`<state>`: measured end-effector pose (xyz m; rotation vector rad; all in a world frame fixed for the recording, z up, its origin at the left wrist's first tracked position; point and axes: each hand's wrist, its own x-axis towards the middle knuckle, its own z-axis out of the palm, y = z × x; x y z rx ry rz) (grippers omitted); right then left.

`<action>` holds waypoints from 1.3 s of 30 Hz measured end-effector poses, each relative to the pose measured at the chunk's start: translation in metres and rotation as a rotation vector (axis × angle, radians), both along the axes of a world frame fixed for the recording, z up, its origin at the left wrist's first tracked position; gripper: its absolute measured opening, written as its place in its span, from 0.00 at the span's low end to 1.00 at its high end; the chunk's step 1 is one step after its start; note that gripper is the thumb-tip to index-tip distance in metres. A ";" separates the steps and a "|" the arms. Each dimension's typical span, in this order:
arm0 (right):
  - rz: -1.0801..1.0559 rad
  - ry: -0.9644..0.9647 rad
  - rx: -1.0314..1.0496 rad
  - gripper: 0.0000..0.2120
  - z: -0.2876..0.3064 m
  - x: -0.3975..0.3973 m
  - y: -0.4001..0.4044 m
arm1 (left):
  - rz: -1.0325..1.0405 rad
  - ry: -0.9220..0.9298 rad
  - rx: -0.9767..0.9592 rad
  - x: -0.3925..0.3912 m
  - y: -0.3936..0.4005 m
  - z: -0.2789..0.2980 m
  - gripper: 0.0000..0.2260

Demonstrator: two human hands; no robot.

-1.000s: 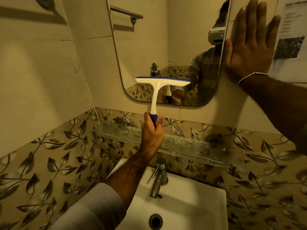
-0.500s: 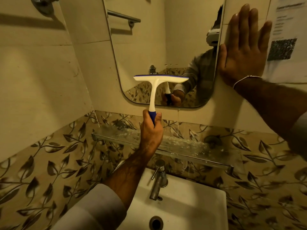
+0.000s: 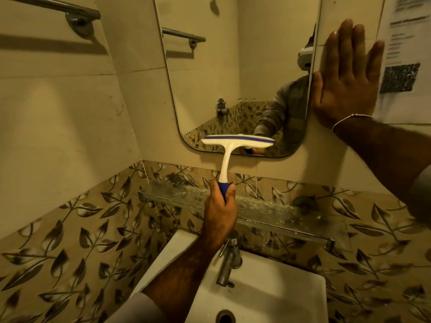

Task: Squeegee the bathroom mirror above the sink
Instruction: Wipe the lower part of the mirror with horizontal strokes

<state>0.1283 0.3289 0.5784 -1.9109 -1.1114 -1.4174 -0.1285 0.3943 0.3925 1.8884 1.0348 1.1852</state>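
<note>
Because the tall round-cornered wall mirror (image 3: 233,73) hung over the white ceramic sink (image 3: 263,283), right hand (image 3: 347,80) lay flat-fingered on the wall beside it, likely bracing; left hand (image 3: 220,213) clenched the white blue-gripped squeegee (image 3: 235,142), blade at the mirror's bottom edge.

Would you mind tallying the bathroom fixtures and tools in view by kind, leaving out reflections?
Mirror: 1
Squeegee: 1
Towel bar: 1
Glass shelf: 1
Faucet: 1
Sink: 1
Paper notice: 1
Total: 7
</note>
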 end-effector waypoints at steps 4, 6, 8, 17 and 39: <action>-0.001 -0.003 0.000 0.32 0.001 0.001 0.000 | 0.025 0.045 -0.039 -0.002 -0.007 -0.011 0.20; 0.000 -0.005 0.002 0.32 0.001 0.001 0.000 | 0.027 0.066 -0.043 -0.003 -0.008 -0.015 0.20; 0.004 -0.004 0.003 0.32 0.000 0.000 -0.001 | 0.020 0.064 -0.049 -0.004 -0.009 -0.019 0.19; -0.013 0.001 0.003 0.32 0.000 -0.001 0.000 | 0.029 0.046 -0.042 -0.003 -0.008 -0.023 0.16; -0.002 0.002 0.009 0.32 -0.001 -0.001 -0.001 | 0.043 0.045 -0.044 -0.003 -0.011 -0.024 0.16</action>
